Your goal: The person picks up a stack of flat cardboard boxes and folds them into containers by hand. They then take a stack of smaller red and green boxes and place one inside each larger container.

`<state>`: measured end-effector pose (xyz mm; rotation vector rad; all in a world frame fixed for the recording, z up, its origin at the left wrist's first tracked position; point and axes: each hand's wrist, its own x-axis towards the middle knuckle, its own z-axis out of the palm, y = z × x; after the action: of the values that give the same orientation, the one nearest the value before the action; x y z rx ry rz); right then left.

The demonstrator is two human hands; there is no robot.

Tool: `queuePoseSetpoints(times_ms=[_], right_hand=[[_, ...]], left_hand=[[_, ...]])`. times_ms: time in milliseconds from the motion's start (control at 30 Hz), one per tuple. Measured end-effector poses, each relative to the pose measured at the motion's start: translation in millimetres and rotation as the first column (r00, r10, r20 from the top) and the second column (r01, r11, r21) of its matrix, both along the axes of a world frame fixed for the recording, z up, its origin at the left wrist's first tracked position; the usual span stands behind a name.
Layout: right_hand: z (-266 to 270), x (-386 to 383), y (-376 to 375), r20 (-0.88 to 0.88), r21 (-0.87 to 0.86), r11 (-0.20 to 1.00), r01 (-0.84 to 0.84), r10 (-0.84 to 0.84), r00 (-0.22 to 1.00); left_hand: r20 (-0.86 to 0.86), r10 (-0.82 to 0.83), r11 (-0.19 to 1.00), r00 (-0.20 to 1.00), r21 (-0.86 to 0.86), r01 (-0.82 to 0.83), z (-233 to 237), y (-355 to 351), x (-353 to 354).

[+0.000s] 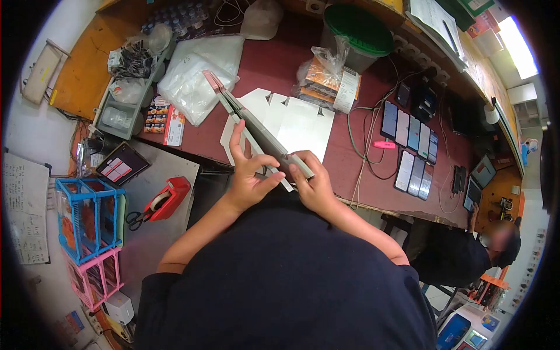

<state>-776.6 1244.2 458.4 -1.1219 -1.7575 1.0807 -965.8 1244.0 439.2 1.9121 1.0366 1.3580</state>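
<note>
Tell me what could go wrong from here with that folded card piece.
The folded card piece might splay or slip: the right hand grips it near its close end, while the far end juts out well beyond the fingers.

If swung, that far end could catch the clear plastic bags near it.

The white sheet could get bumped or creased, since the piece crosses above it in this view.

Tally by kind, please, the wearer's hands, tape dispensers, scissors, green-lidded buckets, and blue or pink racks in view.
Left hand and right hand: 2
Tape dispenser: 1
Scissors: 1
Green-lidded bucket: 1
Blue rack and pink rack: 2
Total: 7
</note>
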Motion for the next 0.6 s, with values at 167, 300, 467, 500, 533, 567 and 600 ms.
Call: queuePoseSetpoints(times_ms=[167, 300, 467, 500, 533, 567, 600], right_hand=[[0, 5, 14, -0.091, -0.017, 0.996, 0.087, -0.088, 0.992], [25, 25, 49, 0.010, 0.287, 0.941, 0.178, -0.189, 0.982], [92, 75, 61, 0.026, 0.288, 0.916, 0.278, -0.298, 0.954], [107, 87, 54, 0.006, 0.251, 0.917, 0.311, -0.323, 0.946], [122, 101, 46, -0.003, 0.287, 0.897, 0.337, -0.351, 0.937], [134, 113, 37, -0.012, 0.318, 0.877, 0.361, -0.378, 0.926], [143, 123, 27, -0.057, 0.356, 0.840, 0.409, -0.418, 0.907]], left_hand=[[-0.454, 0.214, 0.965, 0.865, 0.234, -0.116, 22, -4, -8], [-0.618, 0.184, 0.915, 0.764, 0.392, 0.098, 37, 12, -25], [-0.591, 0.107, 0.916, 0.800, 0.371, 0.151, 62, 41, -42], [-0.591, 0.117, 0.909, 0.798, 0.388, 0.153, 72, 49, -45], [-0.567, 0.183, 0.912, 0.803, 0.404, 0.077, 82, 57, -47], [-0.543, 0.247, 0.911, 0.803, 0.413, 0.000, 90, 65, -47], [-0.502, 0.248, 0.911, 0.828, 0.411, -0.024, 96, 77, -43]])
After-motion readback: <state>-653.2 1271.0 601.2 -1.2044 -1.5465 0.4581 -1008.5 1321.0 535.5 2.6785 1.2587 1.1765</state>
